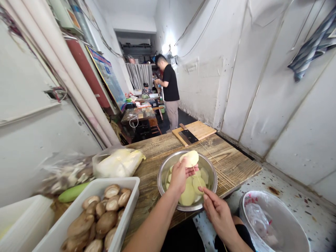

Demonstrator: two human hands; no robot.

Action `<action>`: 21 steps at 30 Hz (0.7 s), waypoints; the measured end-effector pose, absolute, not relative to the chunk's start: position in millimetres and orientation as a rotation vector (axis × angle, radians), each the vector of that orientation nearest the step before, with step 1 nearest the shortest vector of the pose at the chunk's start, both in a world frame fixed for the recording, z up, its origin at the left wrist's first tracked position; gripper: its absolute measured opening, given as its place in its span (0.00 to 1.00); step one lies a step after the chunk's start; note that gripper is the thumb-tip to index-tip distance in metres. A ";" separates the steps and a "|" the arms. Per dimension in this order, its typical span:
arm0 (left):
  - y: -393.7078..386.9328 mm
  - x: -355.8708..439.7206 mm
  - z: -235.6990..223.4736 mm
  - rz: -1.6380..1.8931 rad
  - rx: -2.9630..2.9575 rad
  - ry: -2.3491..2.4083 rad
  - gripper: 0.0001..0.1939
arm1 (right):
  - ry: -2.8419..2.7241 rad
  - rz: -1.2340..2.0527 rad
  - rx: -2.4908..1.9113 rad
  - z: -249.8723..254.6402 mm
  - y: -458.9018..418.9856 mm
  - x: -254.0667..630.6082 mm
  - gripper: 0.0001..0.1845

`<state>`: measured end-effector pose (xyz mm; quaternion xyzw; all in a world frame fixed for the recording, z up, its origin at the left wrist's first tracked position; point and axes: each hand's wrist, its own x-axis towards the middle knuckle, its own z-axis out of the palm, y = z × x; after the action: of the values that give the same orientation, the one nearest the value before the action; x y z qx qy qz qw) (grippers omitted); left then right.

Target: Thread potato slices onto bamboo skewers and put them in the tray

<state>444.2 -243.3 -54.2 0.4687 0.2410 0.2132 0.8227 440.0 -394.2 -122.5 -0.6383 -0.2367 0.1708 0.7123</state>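
Between the fingers and thumb of my left hand are pale potato slices, held up over a steel bowl. My right hand pinches a thin wooden skewer, whose upper end meets the lower edge of the held slices. Whether the tip has gone into them I cannot tell. More round potato slices lie in the bowl, apparently in water. Several loose skewers rest on the wooden table to the right of the bowl.
A cleaver lies on a cutting board at the table's far end. Left stand a white tray of shiitake mushrooms, a green vegetable and bagged produce. A lined bin stands right. Beyond the table is a person.
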 end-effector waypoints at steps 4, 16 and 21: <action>-243.7 443.9 -56.7 0.428 1.093 0.447 0.21 | -0.546 0.449 -1.419 -125.5 -398.2 440.0 0.25; -236.5 439.0 -46.7 0.235 1.213 0.325 0.24 | -0.609 0.347 -1.514 -112.0 -408.9 441.8 0.20; -232.9 443.8 -50.1 0.453 0.914 0.438 0.13 | -0.657 0.413 -1.502 -102.2 -409.2 443.6 0.21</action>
<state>443.8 -232.9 -50.1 0.4338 0.2078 0.2151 0.8499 443.6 -409.2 -102.2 -0.6647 -0.2906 0.1827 0.6636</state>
